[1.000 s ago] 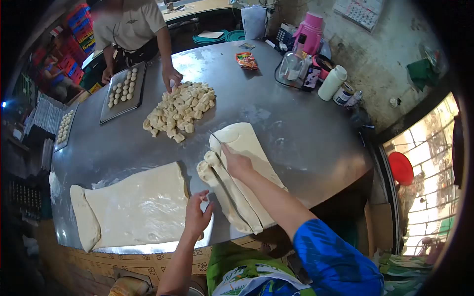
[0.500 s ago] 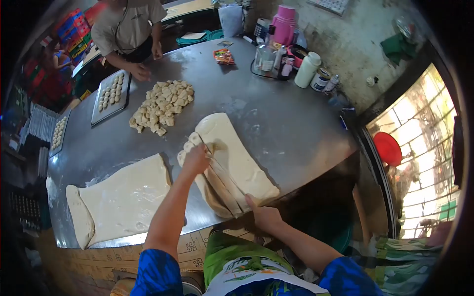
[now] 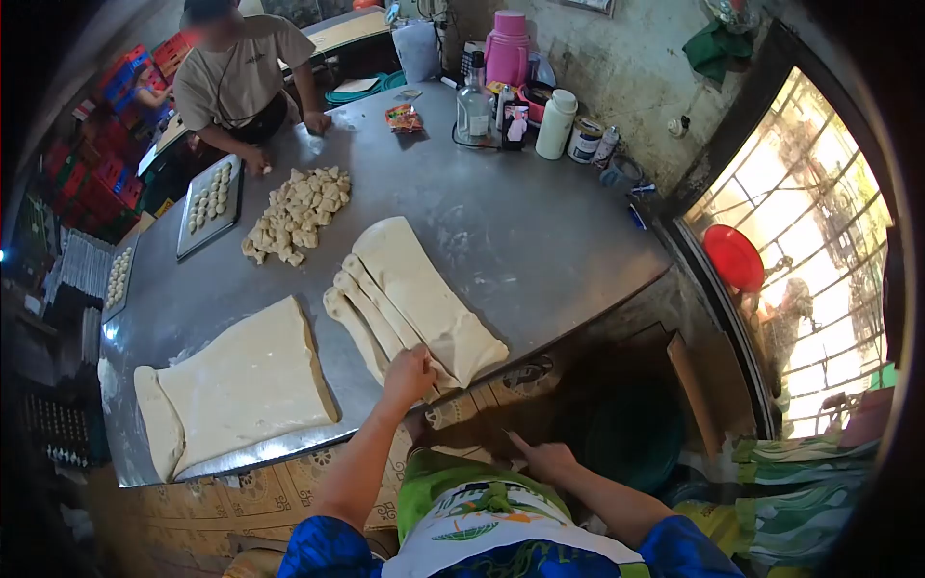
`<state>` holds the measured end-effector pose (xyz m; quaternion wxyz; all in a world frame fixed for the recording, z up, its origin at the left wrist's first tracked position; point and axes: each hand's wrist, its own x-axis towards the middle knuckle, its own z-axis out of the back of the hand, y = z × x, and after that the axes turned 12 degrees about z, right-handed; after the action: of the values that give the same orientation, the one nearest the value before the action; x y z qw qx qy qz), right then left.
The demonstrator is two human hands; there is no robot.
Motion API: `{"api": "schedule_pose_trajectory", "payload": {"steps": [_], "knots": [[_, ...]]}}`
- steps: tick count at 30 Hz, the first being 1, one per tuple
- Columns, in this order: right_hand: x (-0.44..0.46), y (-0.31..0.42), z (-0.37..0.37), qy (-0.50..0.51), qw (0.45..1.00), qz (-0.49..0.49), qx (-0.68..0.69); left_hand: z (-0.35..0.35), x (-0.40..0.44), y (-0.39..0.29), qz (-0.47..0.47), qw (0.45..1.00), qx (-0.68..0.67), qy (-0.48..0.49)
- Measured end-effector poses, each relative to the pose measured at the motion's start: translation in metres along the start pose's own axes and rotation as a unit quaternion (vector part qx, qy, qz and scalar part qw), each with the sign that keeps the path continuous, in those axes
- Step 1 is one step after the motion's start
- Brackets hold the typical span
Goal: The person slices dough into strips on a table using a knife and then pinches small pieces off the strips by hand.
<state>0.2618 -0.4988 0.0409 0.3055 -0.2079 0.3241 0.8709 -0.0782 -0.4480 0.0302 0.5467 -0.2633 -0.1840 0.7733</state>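
Note:
A sheet of dough [image 3: 409, 279] lies on the metal table, with several long cut strips [image 3: 374, 303] along its left side. My left hand [image 3: 409, 376] is closed on the near end of a dough strip at the table's front edge. My right hand [image 3: 549, 462] is off the table, right of my left hand and in front of my body. Its index finger points forward along a thin knife, which is barely visible. A second, wider dough sheet [image 3: 236, 385], folded over at its left end, rests on the left.
A heap of dough pieces [image 3: 299, 207] and a tray of dough balls [image 3: 210, 207] sit farther back, near a co-worker [image 3: 241, 82]. Bottles, a pink thermos [image 3: 507, 48] and a white container [image 3: 556, 125] stand by the wall. Another small tray [image 3: 118, 279] is far left.
My left hand has moved down the strips to their near end. My right hand has moved from the dough's far end back off the table. The view has shifted right.

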Motion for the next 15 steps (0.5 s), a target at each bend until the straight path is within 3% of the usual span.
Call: {"api": "schedule_pose_trajectory", "payload": {"steps": [2, 4, 8, 9, 12, 15], "knots": [[-0.004, -0.012, -0.019, 0.012, 0.997, -0.052, 0.057, 0.018, 0.001, 0.002, 0.032, 0.997, -0.045, 0.053], [0.009, 0.023, 0.041, -0.083, 0.996, -0.010, 0.040, 0.040, -0.003, 0.002, 0.057, 0.991, -0.099, 0.062], [0.116, 0.038, 0.108, -0.126, 0.991, 0.034, 0.018, 0.074, 0.017, 0.019, 0.113, 0.952, -0.263, 0.107], [0.150, 0.042, 0.115, -0.263, 0.961, 0.090, -0.003, 0.079, 0.026, 0.032, 0.093, 0.949, -0.294, 0.064], [0.239, 0.087, 0.217, -0.133, 0.989, -0.013, -0.064, 0.093, 0.049, 0.071, 0.035, 0.924, -0.377, -0.063], [0.364, 0.083, 0.240, -0.193, 0.976, 0.036, -0.099, 0.109, 0.083, 0.096, 0.068, 0.923, -0.363, -0.108]]}}
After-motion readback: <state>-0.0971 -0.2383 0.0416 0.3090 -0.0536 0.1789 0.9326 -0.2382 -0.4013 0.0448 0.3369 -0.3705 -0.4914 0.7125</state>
